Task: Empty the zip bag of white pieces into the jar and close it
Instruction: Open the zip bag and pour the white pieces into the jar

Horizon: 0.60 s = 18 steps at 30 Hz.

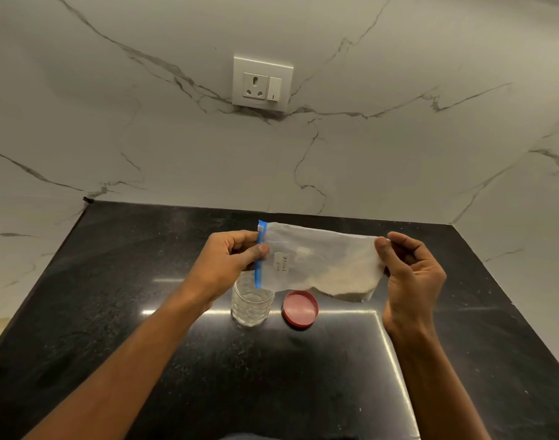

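Observation:
I hold a clear zip bag (322, 262) sideways above the black counter. Its blue zip strip (259, 254) points left and white pieces sag in its lower right part. My left hand (230, 258) pinches the bag at the zip end. My right hand (408, 274) grips the bag's closed end. A clear textured jar (252, 304) stands uncapped on the counter just below the zip end. Whether it holds anything I cannot tell. Its red lid (300, 309) lies flat right beside it, on the jar's right.
The black stone counter (144, 281) meets a white marble wall behind and at the right. A white wall socket with a switch (261, 82) sits on the back wall above the counter.

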Each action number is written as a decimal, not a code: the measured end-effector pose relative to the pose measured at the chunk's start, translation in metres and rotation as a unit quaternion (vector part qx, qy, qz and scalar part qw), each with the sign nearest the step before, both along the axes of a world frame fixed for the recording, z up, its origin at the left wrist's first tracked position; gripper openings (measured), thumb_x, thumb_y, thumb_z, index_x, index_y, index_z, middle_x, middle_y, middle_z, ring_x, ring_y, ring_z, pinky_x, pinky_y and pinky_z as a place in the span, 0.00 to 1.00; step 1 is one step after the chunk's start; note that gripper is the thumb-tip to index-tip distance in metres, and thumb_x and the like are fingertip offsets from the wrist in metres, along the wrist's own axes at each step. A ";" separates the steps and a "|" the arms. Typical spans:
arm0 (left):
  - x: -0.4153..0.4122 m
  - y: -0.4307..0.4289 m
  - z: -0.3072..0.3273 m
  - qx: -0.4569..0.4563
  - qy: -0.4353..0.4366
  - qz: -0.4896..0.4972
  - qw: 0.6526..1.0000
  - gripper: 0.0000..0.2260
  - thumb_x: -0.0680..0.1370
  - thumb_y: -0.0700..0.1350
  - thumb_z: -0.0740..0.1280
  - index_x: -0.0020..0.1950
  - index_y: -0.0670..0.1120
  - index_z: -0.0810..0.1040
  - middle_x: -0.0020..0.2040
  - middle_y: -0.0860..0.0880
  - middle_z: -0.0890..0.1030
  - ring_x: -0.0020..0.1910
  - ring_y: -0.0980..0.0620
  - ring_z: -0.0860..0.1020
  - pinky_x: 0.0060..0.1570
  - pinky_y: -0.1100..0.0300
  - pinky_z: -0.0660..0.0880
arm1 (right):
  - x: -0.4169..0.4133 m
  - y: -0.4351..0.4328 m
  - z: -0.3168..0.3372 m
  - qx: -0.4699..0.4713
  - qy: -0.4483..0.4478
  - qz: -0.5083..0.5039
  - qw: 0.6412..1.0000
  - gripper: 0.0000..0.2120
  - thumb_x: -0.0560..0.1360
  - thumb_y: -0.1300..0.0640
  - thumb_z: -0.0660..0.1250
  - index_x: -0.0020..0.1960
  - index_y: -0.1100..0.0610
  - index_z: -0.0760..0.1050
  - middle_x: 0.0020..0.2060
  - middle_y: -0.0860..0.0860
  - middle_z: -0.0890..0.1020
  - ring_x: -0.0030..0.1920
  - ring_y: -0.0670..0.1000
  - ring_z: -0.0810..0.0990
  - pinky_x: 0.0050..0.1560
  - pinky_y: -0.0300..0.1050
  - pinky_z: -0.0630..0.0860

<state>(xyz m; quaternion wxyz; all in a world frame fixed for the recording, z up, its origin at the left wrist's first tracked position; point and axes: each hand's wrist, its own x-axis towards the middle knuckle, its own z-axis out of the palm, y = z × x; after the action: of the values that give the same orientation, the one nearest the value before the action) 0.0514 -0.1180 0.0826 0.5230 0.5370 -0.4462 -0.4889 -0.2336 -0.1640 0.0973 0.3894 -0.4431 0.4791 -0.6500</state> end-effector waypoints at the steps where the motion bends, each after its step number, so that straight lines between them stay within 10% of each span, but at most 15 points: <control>1: 0.003 0.001 -0.002 -0.005 0.005 0.011 1.000 0.10 0.79 0.41 0.73 0.60 0.48 0.85 0.54 0.50 0.90 0.55 0.52 0.88 0.50 0.60 0.85 | 0.004 0.001 0.002 -0.015 0.012 0.000 1.000 0.09 0.74 0.54 0.79 0.53 0.51 0.85 0.46 0.50 0.88 0.46 0.48 0.86 0.44 0.39 0.82; 18: 0.007 0.005 -0.016 -0.063 0.057 0.072 0.994 0.14 0.76 0.43 0.74 0.61 0.48 0.85 0.53 0.53 0.90 0.53 0.53 0.88 0.47 0.64 0.84 | 0.030 0.004 0.034 -0.166 0.163 0.003 0.973 0.09 0.77 0.59 0.76 0.53 0.46 0.84 0.43 0.40 0.87 0.42 0.43 0.85 0.42 0.32 0.80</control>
<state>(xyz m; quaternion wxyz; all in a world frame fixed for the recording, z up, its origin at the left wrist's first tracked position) 0.0580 -0.1130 0.0668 0.6140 0.5047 -0.4055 -0.4515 -0.2035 -0.1599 0.1315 0.2290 -0.6025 0.4206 -0.6384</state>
